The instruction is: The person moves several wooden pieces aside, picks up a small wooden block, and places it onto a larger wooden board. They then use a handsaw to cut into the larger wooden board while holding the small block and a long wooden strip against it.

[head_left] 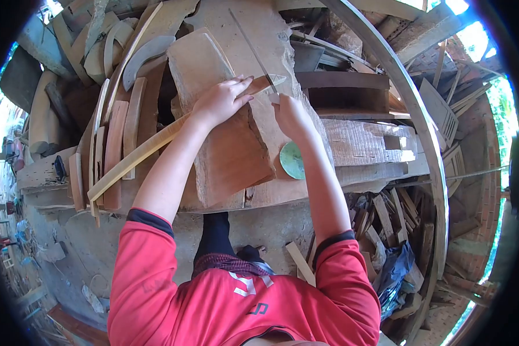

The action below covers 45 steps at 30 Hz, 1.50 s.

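Note:
A long, slightly curved wooden strip point(141, 153) lies slantwise over two thick boards on the workbench. My left hand point(222, 102) grips it near its far end, fingers bent over the top. In my right hand point(294, 120) is the pale handle of what looks like a hand saw. The narrow saw blade point(249, 43) points away from me and crosses the strip close to its tapered tip. Beneath the strip are a reddish-brown board point(233, 158) and a paler board point(197, 57). A round green disc point(292, 161) rests beside my right forearm.
Several wooden pieces point(115, 150) lean at the bench's left side. On the right are a grooved block point(357, 141) and a dark curved piece point(343, 81). A large curved beam point(409, 86) arches past the right. Offcuts and a dark plastic bag point(395, 268) lie on the floor.

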Each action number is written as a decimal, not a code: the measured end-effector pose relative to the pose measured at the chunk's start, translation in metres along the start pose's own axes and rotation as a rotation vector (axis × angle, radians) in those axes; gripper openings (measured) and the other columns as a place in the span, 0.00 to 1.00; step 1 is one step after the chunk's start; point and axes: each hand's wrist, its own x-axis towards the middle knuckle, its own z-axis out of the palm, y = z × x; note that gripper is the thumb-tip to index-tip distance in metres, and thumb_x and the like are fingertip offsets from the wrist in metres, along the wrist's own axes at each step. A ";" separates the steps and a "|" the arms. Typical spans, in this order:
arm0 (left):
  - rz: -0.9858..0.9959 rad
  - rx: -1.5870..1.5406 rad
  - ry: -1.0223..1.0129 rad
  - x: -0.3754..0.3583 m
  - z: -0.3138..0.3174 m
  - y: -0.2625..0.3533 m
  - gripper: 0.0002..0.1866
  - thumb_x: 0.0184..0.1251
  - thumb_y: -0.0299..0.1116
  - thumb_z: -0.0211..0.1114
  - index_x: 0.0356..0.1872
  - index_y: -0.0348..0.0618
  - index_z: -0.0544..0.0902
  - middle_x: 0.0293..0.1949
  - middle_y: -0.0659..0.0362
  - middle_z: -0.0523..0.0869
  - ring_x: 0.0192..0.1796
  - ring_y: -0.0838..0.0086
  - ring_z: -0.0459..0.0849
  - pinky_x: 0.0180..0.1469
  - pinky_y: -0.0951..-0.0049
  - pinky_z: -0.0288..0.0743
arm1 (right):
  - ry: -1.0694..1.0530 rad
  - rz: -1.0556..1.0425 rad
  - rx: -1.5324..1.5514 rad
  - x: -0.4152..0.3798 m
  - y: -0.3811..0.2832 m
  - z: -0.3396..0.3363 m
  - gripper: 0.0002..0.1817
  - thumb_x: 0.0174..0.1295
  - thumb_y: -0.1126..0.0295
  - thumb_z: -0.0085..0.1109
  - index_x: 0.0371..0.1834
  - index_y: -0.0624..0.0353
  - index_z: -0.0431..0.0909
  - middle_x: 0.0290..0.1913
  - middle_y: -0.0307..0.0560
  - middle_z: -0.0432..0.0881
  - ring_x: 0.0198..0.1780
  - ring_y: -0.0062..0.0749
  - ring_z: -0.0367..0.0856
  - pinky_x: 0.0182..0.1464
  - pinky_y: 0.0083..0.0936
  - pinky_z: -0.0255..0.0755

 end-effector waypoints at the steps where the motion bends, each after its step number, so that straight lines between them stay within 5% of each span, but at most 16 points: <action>1: -0.013 -0.008 -0.016 0.000 -0.001 0.000 0.23 0.63 0.42 0.57 0.58 0.45 0.72 0.54 0.47 0.76 0.58 0.59 0.74 0.57 0.66 0.70 | 0.026 -0.008 0.019 -0.007 0.006 0.003 0.12 0.59 0.68 0.45 0.32 0.67 0.74 0.33 0.68 0.78 0.39 0.62 0.76 0.43 0.47 0.70; 10: 0.002 -0.009 0.019 0.002 0.002 -0.003 0.22 0.63 0.41 0.58 0.57 0.45 0.73 0.55 0.49 0.76 0.58 0.61 0.74 0.57 0.67 0.70 | -0.051 0.139 0.104 -0.160 0.045 -0.015 0.11 0.61 0.69 0.44 0.41 0.62 0.74 0.32 0.65 0.78 0.38 0.61 0.76 0.41 0.47 0.70; 17: 0.065 -0.002 0.035 0.000 0.004 -0.005 0.22 0.62 0.38 0.59 0.57 0.44 0.73 0.53 0.50 0.77 0.58 0.62 0.74 0.56 0.66 0.71 | -0.070 0.172 0.005 -0.140 0.009 -0.046 0.11 0.60 0.73 0.45 0.40 0.66 0.76 0.33 0.68 0.77 0.41 0.61 0.76 0.40 0.42 0.71; 25: 0.088 -0.021 0.049 0.000 0.007 -0.007 0.23 0.61 0.34 0.60 0.58 0.43 0.72 0.53 0.49 0.77 0.59 0.61 0.73 0.57 0.65 0.70 | -0.083 0.005 -0.140 0.029 -0.013 -0.010 0.13 0.59 0.70 0.45 0.34 0.71 0.77 0.37 0.70 0.77 0.44 0.60 0.77 0.46 0.45 0.71; 32: 0.194 0.040 0.012 -0.008 0.004 0.003 0.23 0.60 0.35 0.60 0.58 0.45 0.72 0.54 0.50 0.77 0.59 0.60 0.73 0.60 0.66 0.68 | -0.021 -0.010 0.057 -0.020 -0.010 -0.017 0.14 0.60 0.70 0.45 0.34 0.72 0.77 0.36 0.71 0.77 0.42 0.63 0.76 0.44 0.46 0.71; 45: 0.060 -0.042 -0.074 -0.007 0.001 0.006 0.22 0.63 0.40 0.58 0.58 0.48 0.73 0.57 0.54 0.74 0.63 0.64 0.69 0.62 0.66 0.65 | 0.061 0.171 0.072 -0.095 0.000 0.008 0.12 0.61 0.69 0.46 0.37 0.67 0.74 0.34 0.66 0.78 0.40 0.61 0.76 0.43 0.45 0.71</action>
